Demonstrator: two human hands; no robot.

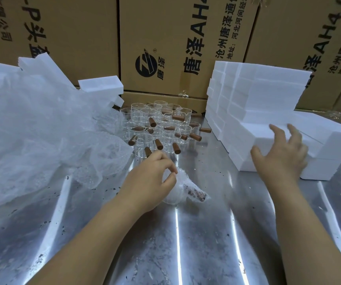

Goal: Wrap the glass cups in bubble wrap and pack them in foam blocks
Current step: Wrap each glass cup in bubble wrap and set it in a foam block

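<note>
My left hand (153, 177) holds a glass cup wrapped in bubble wrap (183, 192) against the steel table; its brown wooden handle shows through the wrap at the right. Just behind it stand several bare glass cups with wooden handles (161, 128), packed close together. My right hand (282, 153) is spread with straight fingers over the lowest white foam block (247, 159) of the stack at the right, at or just above its top. A heap of loose bubble wrap (38, 136) fills the left side.
More white foam blocks (268, 89) are stacked at the back right, others (101, 85) lie behind the bubble wrap at the left. Brown cardboard boxes (165, 38) wall off the back. The scuffed steel table (186, 243) stretches toward me.
</note>
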